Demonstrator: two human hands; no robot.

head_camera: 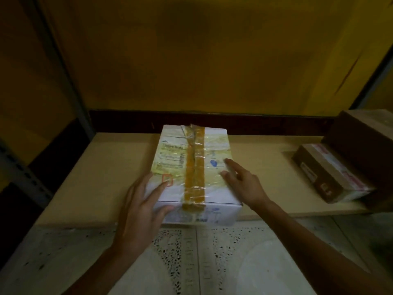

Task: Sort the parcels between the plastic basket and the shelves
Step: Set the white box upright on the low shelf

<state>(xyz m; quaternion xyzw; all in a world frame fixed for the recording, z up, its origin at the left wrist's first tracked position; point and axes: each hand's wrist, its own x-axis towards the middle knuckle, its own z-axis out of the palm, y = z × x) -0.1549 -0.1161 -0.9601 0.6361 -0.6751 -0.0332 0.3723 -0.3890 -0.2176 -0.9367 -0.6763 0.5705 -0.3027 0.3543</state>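
Note:
A white parcel box (192,165) with a brown tape strip down its middle and a shipping label lies on the wooden shelf board (102,179), its near end at the board's front edge. My left hand (142,207) rests against the box's near left corner with fingers spread and straight. My right hand (242,179) lies on the box's right top edge, fingers extended. No plastic basket shows in this view.
Two brown cardboard parcels sit at the shelf's right end: a small one with red-printed tape (327,173) and a larger one (365,141) behind it. A grey metal upright (63,77) stands at left. Yellow wall behind, speckled floor (191,262) below.

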